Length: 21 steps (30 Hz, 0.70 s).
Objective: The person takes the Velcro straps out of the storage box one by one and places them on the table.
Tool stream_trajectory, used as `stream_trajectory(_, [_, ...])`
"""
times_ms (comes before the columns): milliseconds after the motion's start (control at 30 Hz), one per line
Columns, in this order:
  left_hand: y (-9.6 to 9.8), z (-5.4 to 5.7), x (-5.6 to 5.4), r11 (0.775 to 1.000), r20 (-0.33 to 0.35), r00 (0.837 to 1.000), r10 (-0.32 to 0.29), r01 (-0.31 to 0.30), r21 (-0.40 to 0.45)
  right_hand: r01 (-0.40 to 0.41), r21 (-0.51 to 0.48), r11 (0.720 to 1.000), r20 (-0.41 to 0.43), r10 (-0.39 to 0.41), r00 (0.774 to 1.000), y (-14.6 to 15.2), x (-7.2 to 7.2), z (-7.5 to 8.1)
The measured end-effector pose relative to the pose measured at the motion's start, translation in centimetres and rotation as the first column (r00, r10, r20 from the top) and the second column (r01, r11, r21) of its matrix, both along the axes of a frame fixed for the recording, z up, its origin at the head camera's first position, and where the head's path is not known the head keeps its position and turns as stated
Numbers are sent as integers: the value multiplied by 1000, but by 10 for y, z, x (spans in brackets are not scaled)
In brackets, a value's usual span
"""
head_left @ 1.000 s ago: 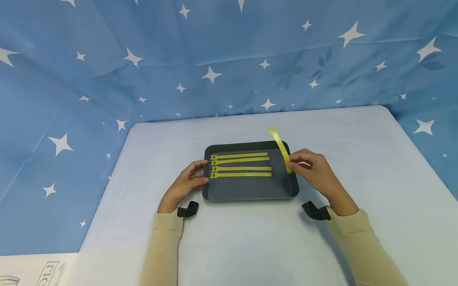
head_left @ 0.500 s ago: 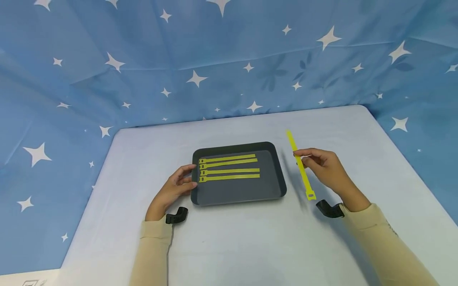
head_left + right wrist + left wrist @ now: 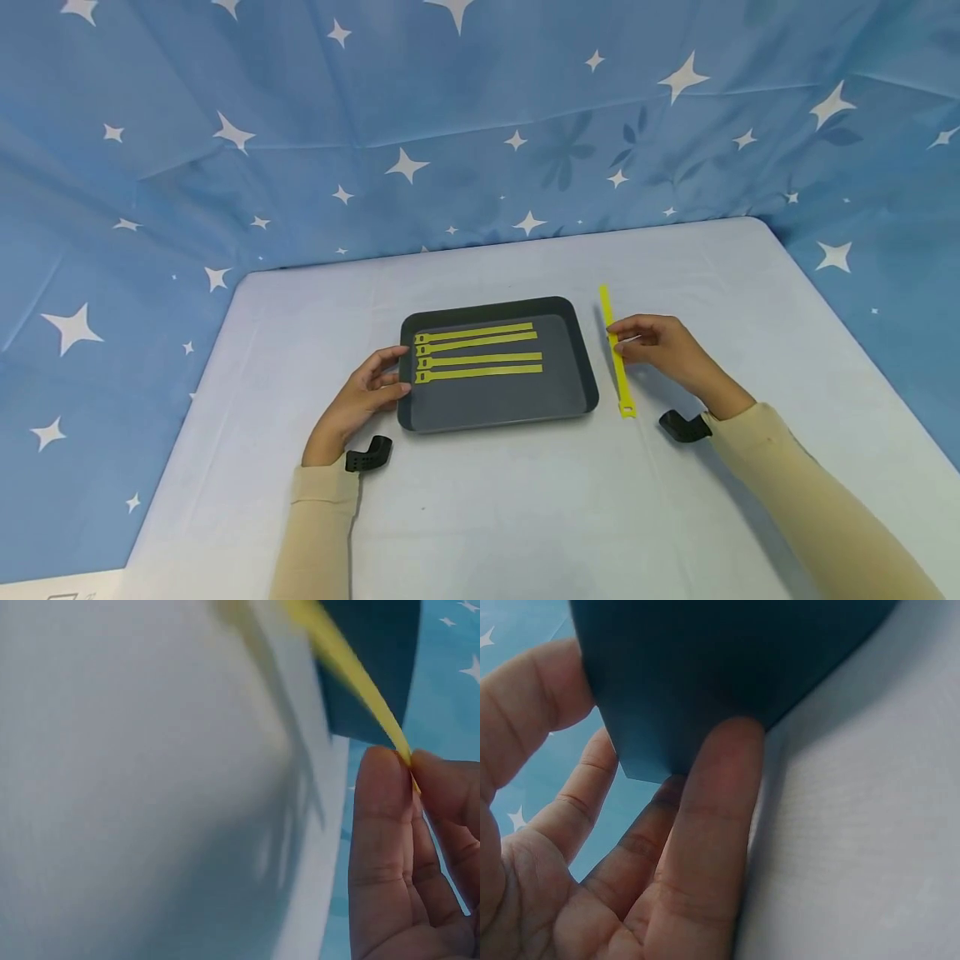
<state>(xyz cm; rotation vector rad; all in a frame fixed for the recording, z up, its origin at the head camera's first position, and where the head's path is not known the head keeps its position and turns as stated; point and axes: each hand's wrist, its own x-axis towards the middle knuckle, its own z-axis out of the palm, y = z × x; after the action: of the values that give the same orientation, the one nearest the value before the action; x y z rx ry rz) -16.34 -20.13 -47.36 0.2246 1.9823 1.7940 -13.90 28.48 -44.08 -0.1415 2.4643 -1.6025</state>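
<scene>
My right hand [image 3: 660, 350] pinches a yellow hook-and-loop cable tie [image 3: 621, 379] between thumb and fingers, just right of the dark grey tray [image 3: 480, 408]. The tie stands lengthwise, its slotted head end towards me. In the right wrist view the cable tie [image 3: 360, 679] runs up from the fingertips, its shadow falling on the white surface. My left hand [image 3: 362, 398] rests against the tray's left end, fingers spread. Up close in the left wrist view, the thumb [image 3: 724, 787] lies on the outer tray wall [image 3: 667, 682]. Several yellow ties [image 3: 480, 362] lie side by side in the tray, heads left.
A white cloth-covered table [image 3: 525, 517] carries the tray. Behind it hangs a blue curtain [image 3: 480, 108] with white stars. Black wrist mounts [image 3: 369, 454] sit on both wrists. A printed white sheet [image 3: 60, 587] shows at the bottom left corner.
My right hand has carried the tie from over the tray's right end to beside it and turned its head end towards me. My left hand stays at the tray. The head view shifted.
</scene>
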Motion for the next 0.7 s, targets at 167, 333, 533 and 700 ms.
stream_trajectory(167, [0,-1,0,1000,-7,1000,-7,7,8,-18,20,1000,45,18,999,0,-8,-6])
stream_trajectory(333, [0,1,1,1000,-13,1000,-9,9,3,-26,71,997,81,20,997,0,-13,-10])
stream_trajectory(533, [-1,2,1,999,-23,1000,1,-2,-37,-25,132,991,120,9,993,-3,-15,-8])
stream_trajectory(700, [0,1,0,1000,-10,1000,-2,2,-15,-19,216,976,137,-11,991,-5,-18,-6])
